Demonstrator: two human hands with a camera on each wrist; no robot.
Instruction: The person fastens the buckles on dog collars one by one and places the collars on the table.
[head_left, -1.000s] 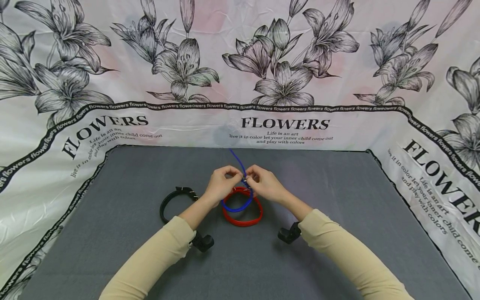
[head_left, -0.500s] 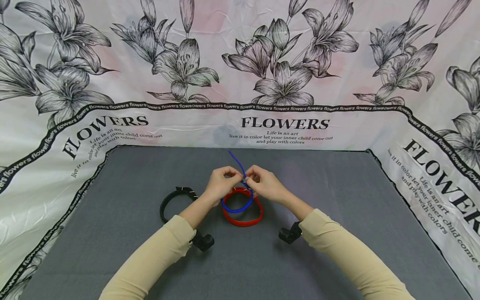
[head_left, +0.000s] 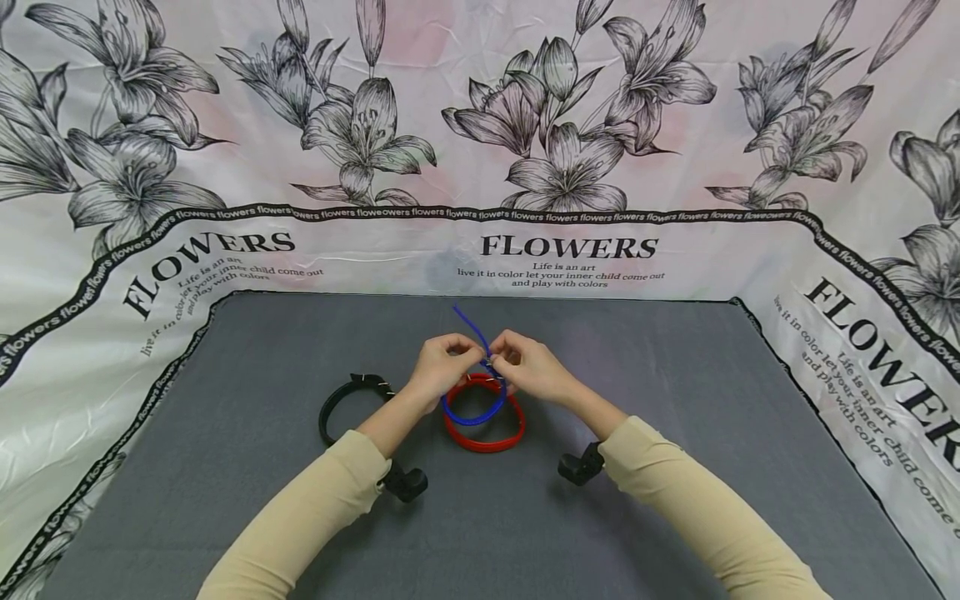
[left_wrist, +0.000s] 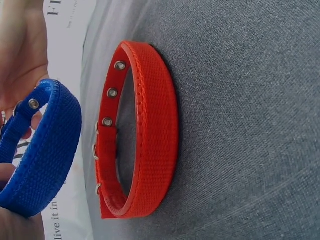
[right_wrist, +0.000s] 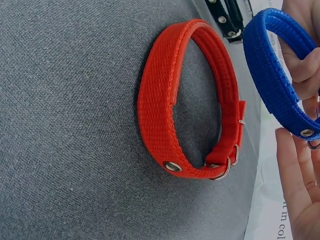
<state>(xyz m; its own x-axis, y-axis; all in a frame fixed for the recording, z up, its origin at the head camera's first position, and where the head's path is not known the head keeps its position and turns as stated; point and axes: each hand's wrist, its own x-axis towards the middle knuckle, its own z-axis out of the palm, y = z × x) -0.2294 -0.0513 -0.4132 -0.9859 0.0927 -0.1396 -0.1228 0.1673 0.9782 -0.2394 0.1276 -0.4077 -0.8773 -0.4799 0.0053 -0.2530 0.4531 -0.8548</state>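
Note:
A blue collar (head_left: pixel 474 421) of woven webbing with metal eyelets hangs in a loop between my two hands, its free end sticking up and to the left above the fingers. My left hand (head_left: pixel 444 367) pinches it near the buckle from the left. From the other side my right hand (head_left: pixel 528 367) pinches it at the same spot, fingertips almost meeting the left ones. The buckle is mostly hidden by the fingers. Behind the blue loop, a red collar (left_wrist: pixel 157 132), buckled into a ring, stands on its edge on the grey cloth.
Left of the hands a black collar (head_left: pixel 327 414), also closed in a ring, lies partly behind the left forearm. Grey cloth (head_left: pixel 660 367) covers the table. White fabric printed with flowers (head_left: pixel 360 142) surrounds it at the back and sides.
The free end of the blue collar has tipped slightly left and lower. Both hands stay almost in place, still pinching it; the red and black collars have not moved.

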